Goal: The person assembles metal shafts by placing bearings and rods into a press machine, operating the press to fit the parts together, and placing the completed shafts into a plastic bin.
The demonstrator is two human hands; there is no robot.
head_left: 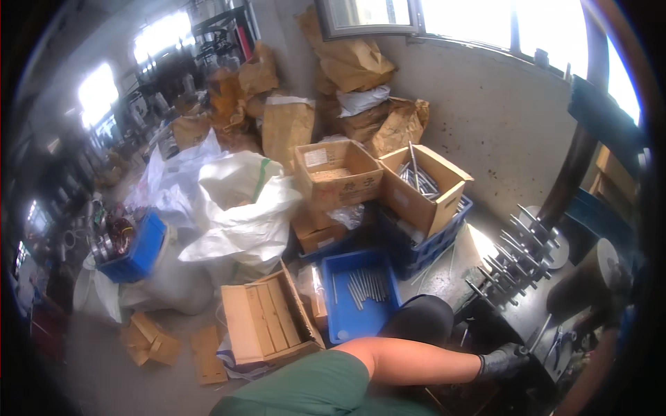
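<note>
My left forearm reaches to the right from a green sleeve, and the left hand (pixel 503 361) wears a grey glove. Its fingers look curled closed at the edge of a dark metal bench (pixel 512 319); what they hold is too small to make out. A thin pale rod (pixel 540 333) slants close to the fingertips, and pliers (pixel 555 348) with blue handles lie just beyond. Metal shafts (pixel 513 260) stand in several rows on the bench. My right hand (pixel 610 324) is dim and blurred at the right rim, near a large cylinder (pixel 583 281); its fingers cannot be read.
By my dark-clad knee (pixel 420 320) is a blue tray (pixel 333 315) of metal rods. A carton of rods (pixel 444 208) sits on a blue crate (pixel 416 260). An open carton (pixel 239 322), white sacks (pixel 239 215) and paper bags (pixel 288 132) crowd the left and back.
</note>
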